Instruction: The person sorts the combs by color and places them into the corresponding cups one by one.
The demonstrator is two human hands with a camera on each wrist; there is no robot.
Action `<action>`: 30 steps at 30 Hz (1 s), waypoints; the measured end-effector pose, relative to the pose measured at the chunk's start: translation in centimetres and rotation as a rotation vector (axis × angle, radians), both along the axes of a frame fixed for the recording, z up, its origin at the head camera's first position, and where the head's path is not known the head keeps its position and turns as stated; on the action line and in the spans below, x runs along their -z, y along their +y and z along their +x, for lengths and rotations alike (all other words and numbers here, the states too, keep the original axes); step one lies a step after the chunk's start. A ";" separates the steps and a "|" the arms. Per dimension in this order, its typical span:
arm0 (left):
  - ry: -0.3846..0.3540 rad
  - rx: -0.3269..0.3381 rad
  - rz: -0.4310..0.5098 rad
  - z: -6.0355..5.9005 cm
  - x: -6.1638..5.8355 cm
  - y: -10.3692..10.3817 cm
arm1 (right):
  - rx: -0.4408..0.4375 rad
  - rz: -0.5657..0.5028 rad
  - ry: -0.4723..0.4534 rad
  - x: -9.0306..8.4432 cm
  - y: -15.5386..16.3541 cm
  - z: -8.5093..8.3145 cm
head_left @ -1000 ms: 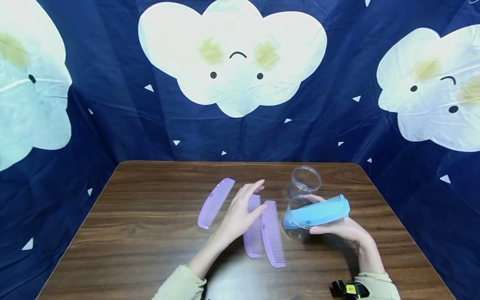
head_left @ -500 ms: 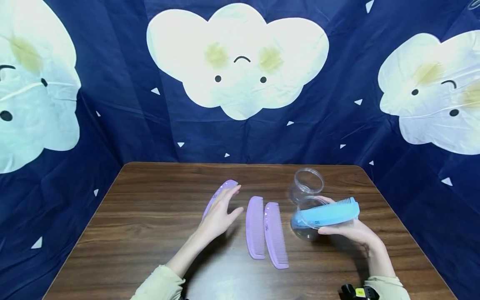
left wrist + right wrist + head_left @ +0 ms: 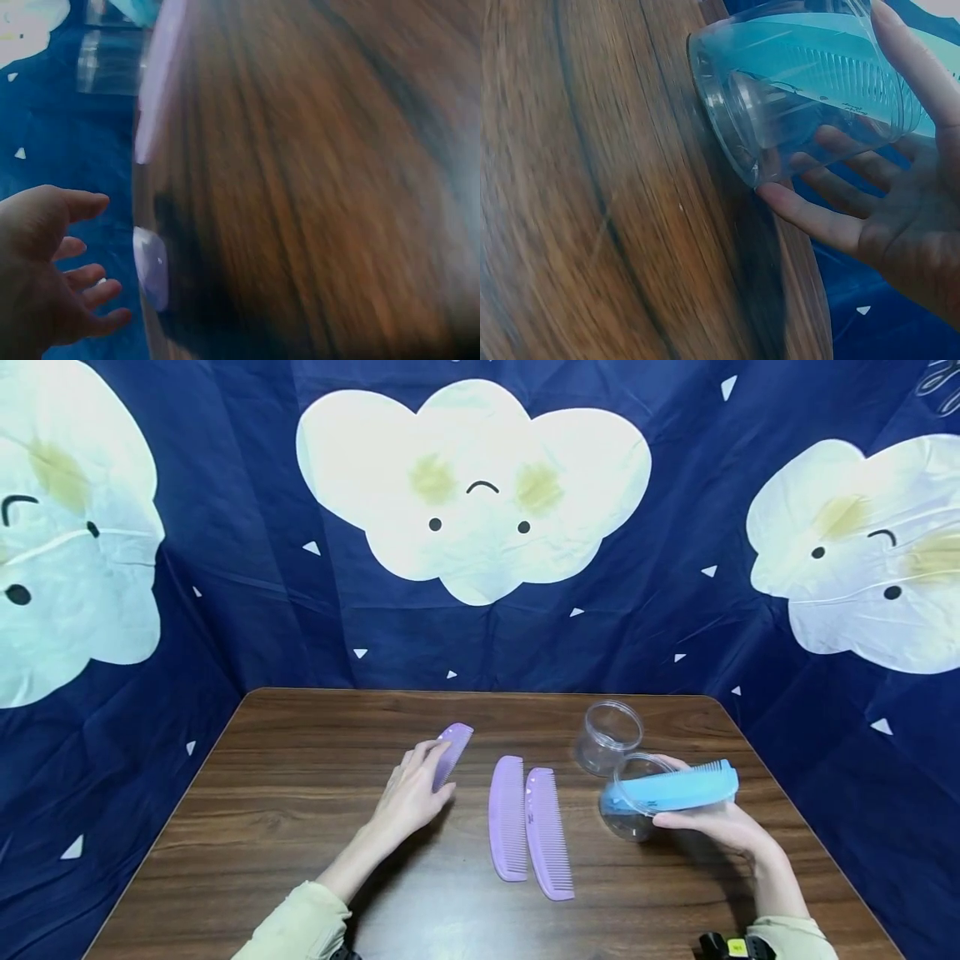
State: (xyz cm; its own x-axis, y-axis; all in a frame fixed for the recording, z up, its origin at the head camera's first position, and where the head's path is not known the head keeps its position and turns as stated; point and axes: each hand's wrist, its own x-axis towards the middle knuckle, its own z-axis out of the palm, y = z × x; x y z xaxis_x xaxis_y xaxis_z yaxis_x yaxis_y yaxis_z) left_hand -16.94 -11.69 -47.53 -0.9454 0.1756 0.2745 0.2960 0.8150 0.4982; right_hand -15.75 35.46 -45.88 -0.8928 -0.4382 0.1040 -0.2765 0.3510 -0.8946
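Three purple combs lie on the wooden table [image 3: 300, 827]. My left hand [image 3: 416, 785] lies over the near end of the leftmost comb [image 3: 455, 745], fingers loose. In the blurred left wrist view those fingers [image 3: 82, 292] are spread beside that comb's tip [image 3: 150, 266], with no plain grip. The other two combs [image 3: 508, 818] [image 3: 550, 833] lie side by side in the middle. My right hand [image 3: 712, 822] grips a tilted clear jar [image 3: 630, 806] with a blue comb [image 3: 675, 787] sticking out of it. From the right wrist, the jar [image 3: 802, 82] has its base on the table, fingers [image 3: 817, 221] curled under it.
A second clear jar [image 3: 609, 737] stands upright just behind the held one. The table's edges are hemmed in by a dark blue cloth with white clouds [image 3: 472, 485] at the back and on both sides.
My left hand has moved left from the two middle combs onto the leftmost purple comb. The right hand still holds the jar with the blue comb, a little further right.
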 end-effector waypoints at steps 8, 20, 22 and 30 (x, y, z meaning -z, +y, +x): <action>-0.066 -0.030 -0.097 -0.7 0.4 -0.4 | 0.074 0.003 -0.042 0.0 1.1 -0.1; -0.140 -0.057 -0.176 -1.6 0.6 -0.3 | 0.135 0.062 -0.034 0.1 2.5 0.0; -0.134 -0.059 -0.190 -1.7 0.6 -0.4 | 0.133 0.052 -0.037 0.2 2.8 -0.1; -0.128 -0.063 -0.214 -2.1 0.3 -0.7 | 0.164 0.055 -0.037 0.1 3.5 -0.8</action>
State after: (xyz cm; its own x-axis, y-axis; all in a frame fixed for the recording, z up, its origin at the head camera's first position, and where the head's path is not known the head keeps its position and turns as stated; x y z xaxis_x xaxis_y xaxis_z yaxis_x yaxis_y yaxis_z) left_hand -19.08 -12.38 -47.86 -0.9810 0.1564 0.1149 0.1869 0.9208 0.3423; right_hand -16.57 39.01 -46.02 -0.9556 -0.2905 0.0493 -0.1784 0.4372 -0.8815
